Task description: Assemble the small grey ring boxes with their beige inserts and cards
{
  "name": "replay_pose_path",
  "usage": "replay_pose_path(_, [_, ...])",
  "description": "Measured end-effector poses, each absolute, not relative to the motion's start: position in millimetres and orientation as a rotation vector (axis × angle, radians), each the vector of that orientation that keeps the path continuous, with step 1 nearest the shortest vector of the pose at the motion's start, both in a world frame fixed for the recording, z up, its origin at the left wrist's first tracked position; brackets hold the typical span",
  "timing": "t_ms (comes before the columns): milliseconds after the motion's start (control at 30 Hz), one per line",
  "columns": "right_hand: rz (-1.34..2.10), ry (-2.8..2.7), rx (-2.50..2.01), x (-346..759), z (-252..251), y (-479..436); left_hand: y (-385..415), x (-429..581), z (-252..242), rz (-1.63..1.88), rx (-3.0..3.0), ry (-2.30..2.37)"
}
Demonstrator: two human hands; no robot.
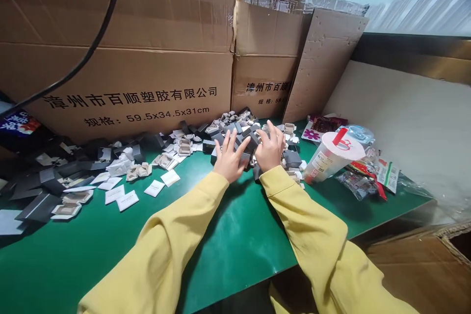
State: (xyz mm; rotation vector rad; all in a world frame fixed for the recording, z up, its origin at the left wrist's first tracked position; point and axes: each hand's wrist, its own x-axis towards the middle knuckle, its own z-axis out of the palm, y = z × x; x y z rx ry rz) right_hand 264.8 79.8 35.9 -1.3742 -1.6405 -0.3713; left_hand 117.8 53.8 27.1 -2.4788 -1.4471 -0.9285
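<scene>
Both my hands reach to the heap of small dark grey boxes [292,159] at the back middle of the green table [235,235]. My left hand [230,161] lies on the near left side of the heap, its fingers spread over the boxes. To its right, my right hand [270,151] rests on the heap with fingers apart and partly bent. I see nothing gripped in either hand, though my palms hide the boxes beneath. White folded paper pieces and small pale trays [185,146] are mixed in around the heap.
Further left lie more dark boxes [41,206], pale trays [139,171] and flat white cards [170,178]. A lidded plastic cup [327,159] and snack packets [388,175] stand right of my hands. Large cardboard boxes [154,78] wall off the back; a black cable [95,41] hangs upper left.
</scene>
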Motion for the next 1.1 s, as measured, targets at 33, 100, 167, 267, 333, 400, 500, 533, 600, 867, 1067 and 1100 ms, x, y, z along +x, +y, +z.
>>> replay_pose_path(33, [-0.403, -1.676, -1.295, 257, 36, 73, 48, 107, 21, -0.884, -2.460, -1.457])
replay_pose_path(100, [-0.385, -1.846, -1.094, 238, 31, 58, 36, 81, 12, -0.786, -2.399, -1.499])
replay_pose_path(167, [-0.291, -2.085, -0.872, 216, 19, 44, 28, 52, 8, -0.693, -2.291, -1.602])
replay_pose_path(267, [-0.130, -2.444, -0.633, 189, -4, 34, 24, 8, 6, -0.582, -2.016, -1.903])
replay_pose_path(333, [-0.035, -2.521, -0.712, 181, -16, 36, 26, -16, 4, -0.486, -1.950, -2.112])
replay_pose_path(400, [0.039, -2.495, -0.891, 182, -20, 44, 29, -32, 0, -0.424, -1.953, -2.264])
replay_pose_path(500, [0.034, -2.409, -1.035, 189, -18, 59, 33, -40, -5, -0.416, -1.992, -2.232])
replay_pose_path(533, [0.008, -2.370, -1.072, 191, -16, 64, 34, -40, -7, -0.429, -2.027, -2.182])
replay_pose_path(600, [-0.053, -2.307, -1.150, 194, -14, 71, 35, -40, -9, -0.458, -2.131, -2.078])
replay_pose_path(867, [-0.114, -2.427, -1.114, 192, -22, 73, 39, -41, -19, -0.631, -2.374, -1.714])
replay_pose_path(1067, [-0.120, -2.439, -1.119, 193, -21, 70, 24, -28, -9, -0.708, -2.496, -1.548])
replay_pose_path(1100, [-0.113, -2.431, -1.115, 193, -22, 70, 21, -25, -5, -0.728, -2.420, -1.565])
